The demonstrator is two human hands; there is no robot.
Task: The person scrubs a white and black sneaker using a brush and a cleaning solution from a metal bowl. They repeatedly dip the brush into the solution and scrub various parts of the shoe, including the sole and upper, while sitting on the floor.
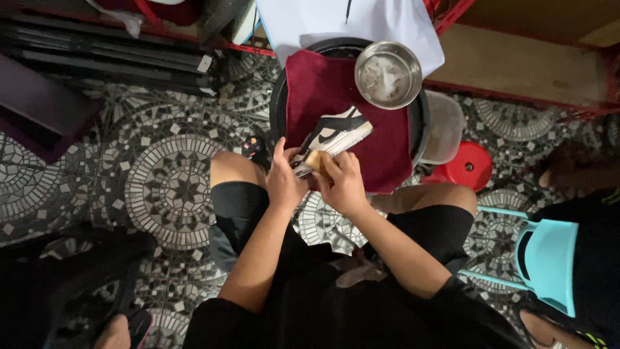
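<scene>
A black and white sneaker (339,132) lies tilted over a dark red cloth (381,139) spread on a round black tray (279,103). My left hand (284,178) grips the sneaker's heel end. My right hand (342,181) holds a small tan brush or sponge (314,159) against the shoe's side near the heel. A steel bowl (388,75) with cloudy liquid stands on the cloth at the tray's far right.
Patterned mosaic floor (168,187) all around. A red plastic stool (469,167) and clear container (444,128) sit to the right, with a light blue chair (549,262) nearer. Black poles (110,55) lie at the far left. Another person's foot (562,171) at right.
</scene>
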